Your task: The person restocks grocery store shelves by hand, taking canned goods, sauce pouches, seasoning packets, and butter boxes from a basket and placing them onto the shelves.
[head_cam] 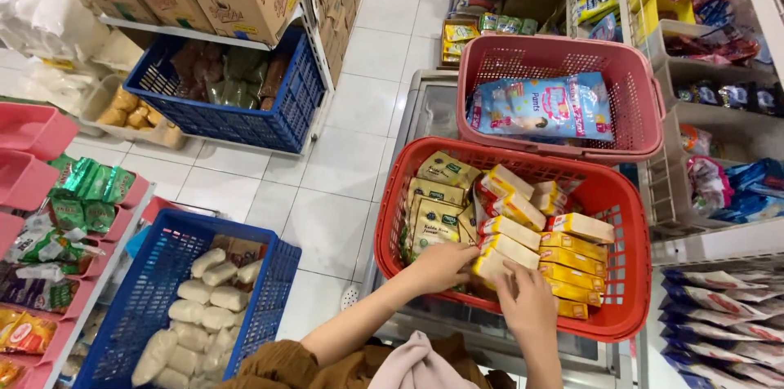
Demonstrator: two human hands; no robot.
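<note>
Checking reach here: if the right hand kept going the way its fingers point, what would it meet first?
Probably the stack of yellow rectangular packets in the red plastic basket; the right hand already touches a pale packet there, though depth is unclear.

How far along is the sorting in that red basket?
Looks well along: yellow boxes already lie stacked in a row in the red basket, with cream packets standing at its left. In hand: both the left hand and right hand are on one box at the near end. Left: a few boxes lie loosely on top.
</note>
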